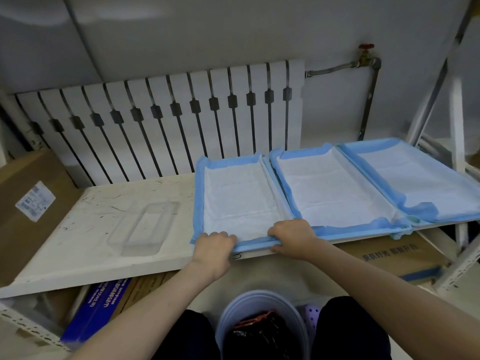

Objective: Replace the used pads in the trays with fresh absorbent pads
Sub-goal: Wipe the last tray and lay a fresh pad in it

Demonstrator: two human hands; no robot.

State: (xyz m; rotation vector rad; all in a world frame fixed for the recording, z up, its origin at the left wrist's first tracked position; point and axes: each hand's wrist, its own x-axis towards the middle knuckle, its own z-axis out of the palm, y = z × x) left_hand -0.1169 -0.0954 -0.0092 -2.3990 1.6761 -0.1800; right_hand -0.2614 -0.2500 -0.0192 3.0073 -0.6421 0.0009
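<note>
Though blurred, perhaps Chinese print on box (389, 258) below trays (337, 236).

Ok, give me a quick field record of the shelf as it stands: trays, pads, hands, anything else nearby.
trays: three side by side on the white shelf: left tray, middle tray, right tray
pads: a white pad with blue edges lines each tray
left hand: grips the left tray's near rim, left corner
right hand: grips the same rim, right corner
beside: clear plastic container on the shelf, left of the trays
below: bucket on the floor holding a black bag
</note>
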